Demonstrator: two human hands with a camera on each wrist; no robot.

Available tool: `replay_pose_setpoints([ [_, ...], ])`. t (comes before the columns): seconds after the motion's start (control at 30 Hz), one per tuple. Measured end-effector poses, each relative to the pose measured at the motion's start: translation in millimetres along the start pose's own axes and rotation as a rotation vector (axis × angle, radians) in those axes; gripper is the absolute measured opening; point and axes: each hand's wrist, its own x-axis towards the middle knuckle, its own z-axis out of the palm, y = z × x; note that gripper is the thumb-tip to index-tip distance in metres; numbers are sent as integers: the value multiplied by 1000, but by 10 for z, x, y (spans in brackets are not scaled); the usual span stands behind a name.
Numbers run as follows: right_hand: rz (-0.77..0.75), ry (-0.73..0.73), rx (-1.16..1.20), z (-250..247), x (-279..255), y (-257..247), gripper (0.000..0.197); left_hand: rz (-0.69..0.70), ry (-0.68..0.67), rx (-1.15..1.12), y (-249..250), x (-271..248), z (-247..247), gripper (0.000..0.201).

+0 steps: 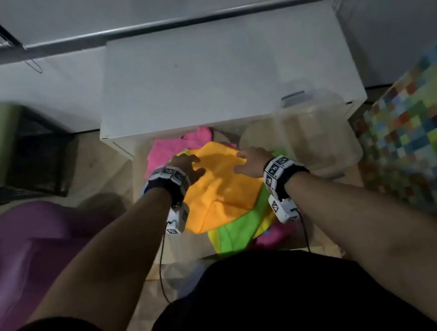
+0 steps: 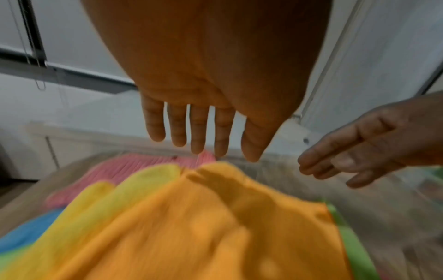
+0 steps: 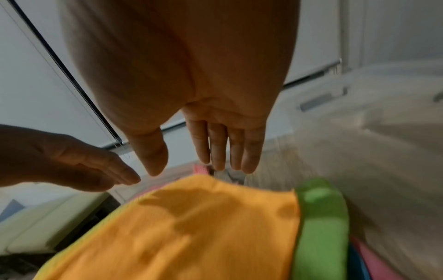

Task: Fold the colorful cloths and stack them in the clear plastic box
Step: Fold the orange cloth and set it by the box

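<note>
An orange cloth (image 1: 220, 185) (image 2: 203, 223) (image 3: 191, 227) lies on top of a loose pile of cloths on the floor. Under it show a pink cloth (image 1: 168, 149), a green cloth (image 1: 239, 228) (image 3: 321, 217), a yellow cloth (image 2: 115, 197) and a blue cloth (image 2: 26, 233). My left hand (image 1: 185, 165) (image 2: 203, 136) hovers over the orange cloth's far left corner with straight fingers. My right hand (image 1: 251, 160) (image 3: 215, 151) hovers over the far right corner, fingers straight too. Neither hand holds anything. The clear plastic box (image 1: 305, 139) stands right of the pile.
A white cabinet (image 1: 225, 77) stands just behind the pile. A purple seat (image 1: 24, 255) and a green-topped black crate (image 1: 0, 149) are on the left. A multicoloured checked surface (image 1: 431, 129) lies on the right. My dark-clothed knees fill the bottom of the head view.
</note>
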Motion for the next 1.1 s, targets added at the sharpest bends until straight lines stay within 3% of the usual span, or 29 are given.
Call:
replay_pose_setpoints([
  [0.27, 187, -149, 9, 640, -64, -125, 66, 115, -120, -37, -412, -57, 538, 40],
  [0.43, 219, -188, -27, 1064, -19, -222, 63, 194, -172, 92, -528, -34, 780, 44],
  [0.6, 319, -125, -70, 1369, -80, -253, 46, 299, -273, 149, -681, -96, 922, 68],
  [0.73, 343, -181, -87, 1296, -99, -302, 13, 312, -341, 109, -718, -135, 948, 104],
  [0.87, 327, -113, -29, 1071, -137, -179, 35, 269, -378, 132, -614, -146, 942, 122],
  [0.93, 337, -39, 44, 904, -173, -100, 53, 244, -354, 140, -581, -134, 970, 120],
  [1.0, 367, 12, 104, 756, -188, -3, 55, 230, -306, 179, -518, -139, 928, 109],
  [1.1, 357, 64, 195, 568, -261, 145, 26, 185, -242, 175, -394, -146, 790, 70],
])
